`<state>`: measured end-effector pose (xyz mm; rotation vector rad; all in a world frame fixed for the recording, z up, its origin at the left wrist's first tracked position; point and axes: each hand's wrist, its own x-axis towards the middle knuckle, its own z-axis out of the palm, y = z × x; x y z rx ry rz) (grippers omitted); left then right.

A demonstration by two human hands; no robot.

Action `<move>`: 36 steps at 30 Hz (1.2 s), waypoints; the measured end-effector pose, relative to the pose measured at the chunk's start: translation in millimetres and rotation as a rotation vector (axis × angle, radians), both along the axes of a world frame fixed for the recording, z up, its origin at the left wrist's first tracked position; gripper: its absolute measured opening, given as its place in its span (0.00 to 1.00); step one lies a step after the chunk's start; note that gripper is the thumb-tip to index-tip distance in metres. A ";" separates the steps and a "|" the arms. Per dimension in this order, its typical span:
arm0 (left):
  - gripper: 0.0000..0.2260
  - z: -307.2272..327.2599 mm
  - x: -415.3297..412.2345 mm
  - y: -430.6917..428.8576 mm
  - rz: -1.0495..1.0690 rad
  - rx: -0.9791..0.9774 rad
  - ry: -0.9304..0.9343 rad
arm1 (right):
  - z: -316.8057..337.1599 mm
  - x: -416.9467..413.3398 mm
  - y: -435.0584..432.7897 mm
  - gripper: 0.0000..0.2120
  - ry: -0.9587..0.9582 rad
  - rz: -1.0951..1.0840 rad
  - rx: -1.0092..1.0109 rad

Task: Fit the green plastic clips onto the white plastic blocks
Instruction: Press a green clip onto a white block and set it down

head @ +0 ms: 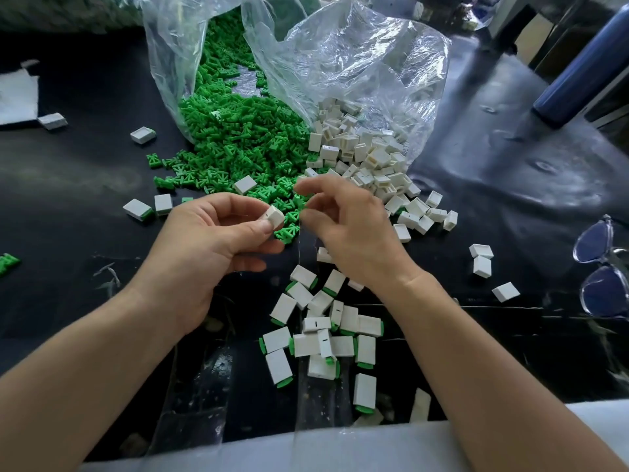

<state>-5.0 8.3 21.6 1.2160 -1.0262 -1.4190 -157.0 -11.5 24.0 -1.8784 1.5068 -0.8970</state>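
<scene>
Head view looks down on a glossy black table cover point(85, 172). At centre frame the left hand point(218, 236) pinches one white block point(274, 215) between the thumb and bent fingers. It is a small smooth rectangular piece with a thin dark slot on its face, held just above the table. Just right of it the right hand point(350, 223) hovers with its fingers curled and the tips bunched close over the near edge of the green clips point(235, 137). The fingertips are blurred, so I cannot tell whether they hold a clip.

The clips are small bright-green, ribbed, roughly triangular mouldings. They spill in a thick heap from a crinkled clear plastic bag point(170, 63) at upper centre. Touching that heap on its right, a pile of white blocks point(367, 155), some showing hollow open ends, pours from a second clear bag point(357, 59).

In the lower centre, between the forearms, lies a loose cluster of fitted blocks point(320, 332), white bodies with a green lip at one end. A few more blocks lie scattered to the left and right.

Clear-framed glasses point(599, 267) rest at the right edge, a dark blue cylinder point(578, 69) stands at upper right, and a white sheet point(17, 97) lies at upper left.
</scene>
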 end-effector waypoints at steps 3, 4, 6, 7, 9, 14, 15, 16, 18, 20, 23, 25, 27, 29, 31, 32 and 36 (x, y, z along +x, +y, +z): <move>0.11 -0.2 0.4 0.5 -0.011 -0.009 -0.004 | 4.1 -1.5 0.1 0.11 -0.269 0.021 0.133; 0.12 -0.1 0.5 0.6 -0.013 -0.012 -0.006 | 5.6 -1.3 0.7 0.12 -0.344 0.033 0.168; 0.11 -0.4 0.7 0.9 -0.013 -0.013 0.002 | 9.2 -1.2 3.0 0.13 -0.454 0.066 0.222; 0.09 -0.4 0.9 0.9 -0.014 -0.014 0.005 | 10.8 -1.8 4.0 0.13 -0.487 0.082 0.236; 0.06 -0.1 1.0 0.8 -0.020 -0.025 -0.007 | 13.4 -3.4 5.3 0.13 -0.520 0.106 0.248; 0.14 3.1 -2.3 3.6 -0.026 -0.052 -0.012 | 16.3 -2.5 6.9 0.10 -0.600 0.099 0.291; 0.15 3.3 -2.9 3.9 -0.021 -0.057 -0.018 | 16.4 -2.3 7.4 0.09 -0.599 0.102 0.292; 0.15 3.1 -3.2 3.6 -0.017 -0.061 -0.024 | 16.3 -2.3 7.7 0.09 -0.586 0.105 0.284; 0.13 2.2 -3.4 2.8 -0.014 -0.061 -0.029 | 16.6 -2.7 8.4 0.10 -0.532 0.117 0.245; 0.11 2.2 -3.7 2.7 -0.023 -0.058 -0.031 | 16.9 -2.8 8.8 0.12 -0.478 0.126 0.194; 0.12 2.6 -3.3 3.8 -0.035 -0.058 -0.034 | 17.4 -3.1 9.4 0.12 -0.460 0.126 0.167; 0.11 2.8 -3.1 4.4 -0.047 -0.060 -0.029 | 17.7 -2.9 9.6 0.11 -0.453 0.128 0.164; 0.10 2.8 -3.3 4.8 -0.058 -0.060 -0.022 | 17.8 -2.5 9.9 0.11 -0.445 0.129 0.162; 0.10 2.6 -3.1 4.8 -0.061 -0.060 -0.021 | 17.9 -2.1 10.4 0.10 -0.437 0.131 0.161; 0.09 2.9 -2.2 4.2 -0.053 -0.072 -0.026 | 18.2 -2.0 10.9 0.10 -0.429 0.135 0.162; 0.09 2.9 -1.8 3.9 -0.045 -0.080 -0.027 | 18.3 -2.0 11.0 0.10 -0.425 0.140 0.165; 0.14 4.5 -2.4 4.7 -0.010 -0.115 -0.032 | 17.3 0.1 12.3 0.10 -0.378 0.181 0.196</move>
